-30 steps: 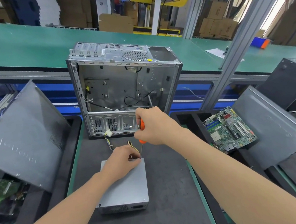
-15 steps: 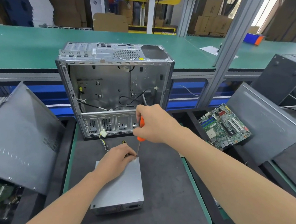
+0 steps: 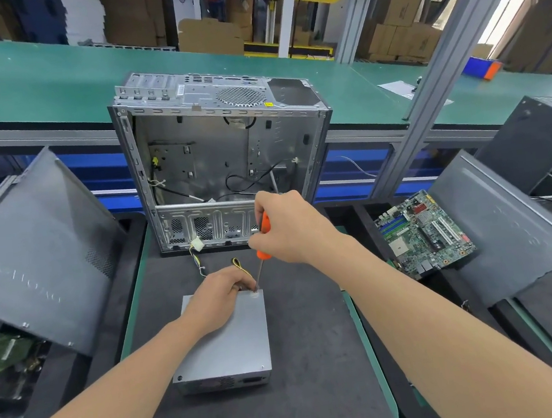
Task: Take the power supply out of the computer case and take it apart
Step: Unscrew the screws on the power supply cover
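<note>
The grey power supply lies flat on the dark mat in front of me, outside the open computer case. My right hand grips an orange-handled screwdriver held upright, its tip on the supply's far right corner. My left hand rests on the supply's far edge with its fingertips curled at the screwdriver tip; whether they pinch a screw is hidden. Yellow and black wires with a white plug run from the supply toward the case.
A loose motherboard lies in the bin at right. Grey case side panels lean at left and right. A green conveyor belt runs behind the case. A slanted aluminium post stands at right.
Both hands have kept their places at the supply's far right corner, with the screwdriver still upright on it. Only my head has shifted a little.
</note>
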`<state>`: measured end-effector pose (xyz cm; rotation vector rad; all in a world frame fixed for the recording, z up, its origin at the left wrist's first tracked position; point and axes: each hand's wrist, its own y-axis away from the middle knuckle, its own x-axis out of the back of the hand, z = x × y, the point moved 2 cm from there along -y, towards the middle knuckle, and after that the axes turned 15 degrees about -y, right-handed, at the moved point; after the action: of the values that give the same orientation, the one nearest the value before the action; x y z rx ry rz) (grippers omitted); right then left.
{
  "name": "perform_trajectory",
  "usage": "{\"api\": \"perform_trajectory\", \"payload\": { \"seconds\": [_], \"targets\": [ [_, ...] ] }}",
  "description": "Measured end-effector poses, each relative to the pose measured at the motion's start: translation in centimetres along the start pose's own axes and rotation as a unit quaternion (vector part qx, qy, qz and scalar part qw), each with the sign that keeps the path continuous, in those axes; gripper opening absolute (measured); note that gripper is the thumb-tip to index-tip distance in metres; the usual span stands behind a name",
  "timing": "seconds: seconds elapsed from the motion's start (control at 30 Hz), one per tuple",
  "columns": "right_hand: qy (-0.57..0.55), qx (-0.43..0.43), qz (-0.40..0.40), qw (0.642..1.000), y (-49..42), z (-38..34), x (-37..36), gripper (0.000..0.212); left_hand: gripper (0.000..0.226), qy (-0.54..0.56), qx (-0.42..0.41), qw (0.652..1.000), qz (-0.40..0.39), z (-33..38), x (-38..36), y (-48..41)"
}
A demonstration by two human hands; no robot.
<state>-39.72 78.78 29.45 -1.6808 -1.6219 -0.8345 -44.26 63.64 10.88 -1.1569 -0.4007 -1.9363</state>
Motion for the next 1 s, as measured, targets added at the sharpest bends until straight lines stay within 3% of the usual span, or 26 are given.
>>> {"api": "perform_trajectory", "payload": {
  "seconds": [0.8,1.0],
  "targets": [
    [-0.004,-0.004,0.003,1.000,-0.45,0.21,0.04,0.023,0.054,-0.019,0.035,0.999,-0.026,-0.68,-0.53,-0.08],
    [-0.004,-0.005,0.004,1.000,-0.53,0.20,0.51,0.023,0.031,-0.008,0.047,0.998,-0.034,-0.43,-0.53,-0.02]
  ]
}}
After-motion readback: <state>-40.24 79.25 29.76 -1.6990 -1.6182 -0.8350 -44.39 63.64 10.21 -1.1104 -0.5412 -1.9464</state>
